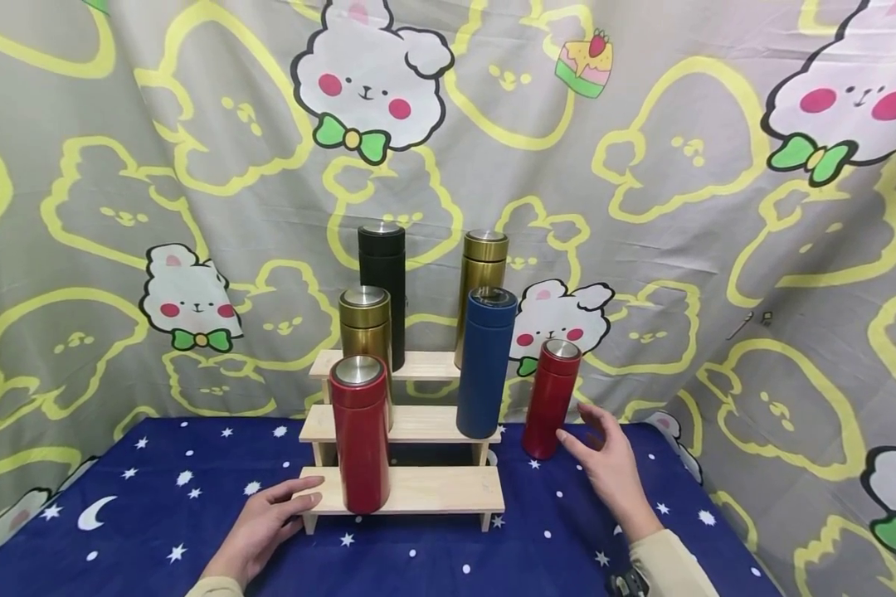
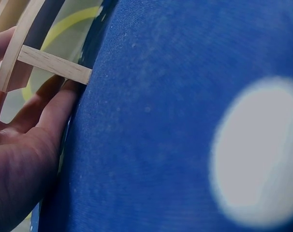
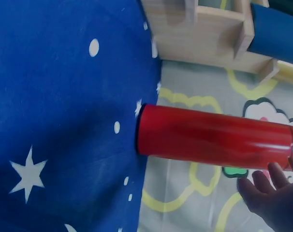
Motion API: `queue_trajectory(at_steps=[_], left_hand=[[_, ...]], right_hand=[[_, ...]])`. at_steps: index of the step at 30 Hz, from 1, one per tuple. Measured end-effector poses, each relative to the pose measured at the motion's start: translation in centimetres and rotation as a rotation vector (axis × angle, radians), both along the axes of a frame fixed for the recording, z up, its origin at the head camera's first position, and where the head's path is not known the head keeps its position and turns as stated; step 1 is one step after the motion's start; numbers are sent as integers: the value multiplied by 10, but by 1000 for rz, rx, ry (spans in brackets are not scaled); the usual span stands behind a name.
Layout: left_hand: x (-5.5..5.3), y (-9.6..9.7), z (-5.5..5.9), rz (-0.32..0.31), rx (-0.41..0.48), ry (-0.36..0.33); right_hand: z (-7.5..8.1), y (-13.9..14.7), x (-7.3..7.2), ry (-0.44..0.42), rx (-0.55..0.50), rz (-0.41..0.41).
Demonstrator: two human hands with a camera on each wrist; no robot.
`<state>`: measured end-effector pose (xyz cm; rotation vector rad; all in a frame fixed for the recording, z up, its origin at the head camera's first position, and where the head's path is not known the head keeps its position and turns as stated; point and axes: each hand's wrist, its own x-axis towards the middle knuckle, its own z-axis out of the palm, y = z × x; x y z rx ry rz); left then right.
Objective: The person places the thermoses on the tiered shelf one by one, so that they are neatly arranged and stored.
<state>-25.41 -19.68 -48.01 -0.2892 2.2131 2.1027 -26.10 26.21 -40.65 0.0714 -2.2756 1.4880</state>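
A three-step wooden stand (image 1: 448,489) holds several insulated bottles. My left hand (image 1: 265,522) grips the left end of its lowest step; in the left wrist view, fingers (image 2: 50,108) reach to the wooden leg (image 2: 54,64). A red bottle (image 1: 362,448) stands upright on that step. On the middle step are a gold bottle (image 1: 366,327) and a blue bottle (image 1: 487,365). Another red bottle (image 1: 551,402) stands on the cloth, right of the stand. My right hand (image 1: 612,464) is beside it, thumb and fingers spread; whether they touch it is unclear.
On the top step stand a black bottle (image 1: 383,274) and a second gold bottle (image 1: 484,261). A blue star-patterned cloth (image 1: 411,572) covers the table. Behind and beside it hangs a grey curtain (image 1: 269,224) with cartoon prints.
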Motion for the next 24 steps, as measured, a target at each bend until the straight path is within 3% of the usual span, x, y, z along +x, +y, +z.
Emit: queue_trajectory(at_steps=[5, 12, 24], left_hand=[[1, 0, -4, -1, 12, 14], [0, 0, -1, -4, 0, 0], [1, -1, 0, -16, 6, 24]], right_hand=[[-4, 4, -9, -41, -4, -14], [-2, 1, -22, -92, -7, -47], [-11, 3, -48, -203, -18, -25]])
